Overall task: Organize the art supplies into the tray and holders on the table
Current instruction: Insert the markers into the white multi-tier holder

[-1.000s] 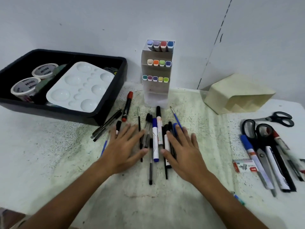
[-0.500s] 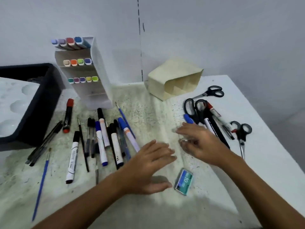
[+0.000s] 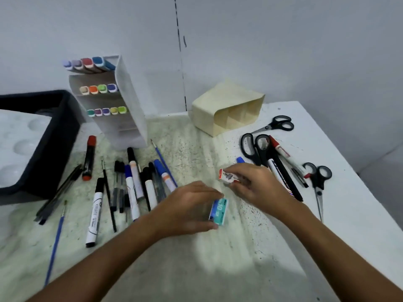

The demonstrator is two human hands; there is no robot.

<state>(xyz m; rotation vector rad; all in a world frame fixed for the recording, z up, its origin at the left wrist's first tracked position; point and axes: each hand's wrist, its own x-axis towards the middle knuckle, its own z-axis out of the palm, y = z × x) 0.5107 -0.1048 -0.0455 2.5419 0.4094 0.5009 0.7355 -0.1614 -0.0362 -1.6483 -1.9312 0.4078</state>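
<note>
My left hand (image 3: pixel 187 209) grips a small teal staple box (image 3: pixel 218 211) between fingers and thumb, just above the table. My right hand (image 3: pixel 256 186) pinches a small red and white staple box (image 3: pixel 226 177) a little to the right and farther back. Several markers and pens (image 3: pixel 135 182) lie in a loose row left of my hands. The black tray (image 3: pixel 54 147) holding a white palette (image 3: pixel 17 147) stands at the far left. A white marker holder (image 3: pixel 128 105) with coloured markers stands behind the pens. A cream holder (image 3: pixel 226 110) lies on its side at the back.
Three pairs of black scissors (image 3: pixel 253 147) and several markers (image 3: pixel 281 168) lie to the right of my right hand. A blue paintbrush (image 3: pixel 55 243) and a red-capped marker (image 3: pixel 89 158) lie at the left. The table's right edge (image 3: pixel 340 162) runs close by.
The view swung right from the pen row. My right hand picked up the red and white box; my left hand closed on the teal box that lay beside it.
</note>
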